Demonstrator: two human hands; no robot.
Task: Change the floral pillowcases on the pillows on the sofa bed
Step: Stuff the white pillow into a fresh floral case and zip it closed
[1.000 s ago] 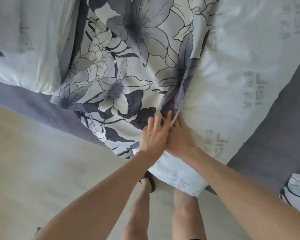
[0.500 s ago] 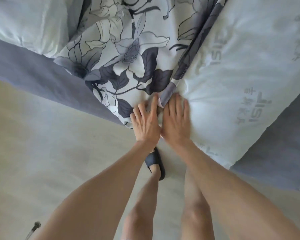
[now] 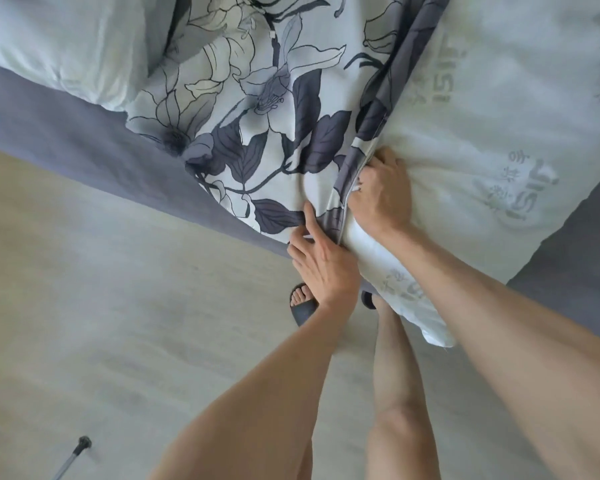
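Observation:
A floral pillowcase (image 3: 274, 109), white with dark leaves and a grey-purple border, lies on the sofa bed in the upper middle. To its right lies a bare white pillow (image 3: 499, 109) with pale printed lettering, its near corner hanging over the bed's edge. My left hand (image 3: 321, 261) pinches the pillowcase's border hem at the near edge. My right hand (image 3: 381, 192) presses on the pillow beside the hem, fingers curled at the case's opening edge.
A second white pillow (image 3: 63, 50) lies at the upper left. The grey-purple sofa bed sheet (image 3: 66, 133) ends at a light wooden floor (image 3: 118, 306). My feet in dark slippers (image 3: 303, 306) stand close to the bed. A thin metal rod (image 3: 71, 457) lies on the floor.
My hands have parted: the right one moved up along the hem and curled onto the pillow, the left one gripped the border lower down. The pillow's corner now hangs further over the edge.

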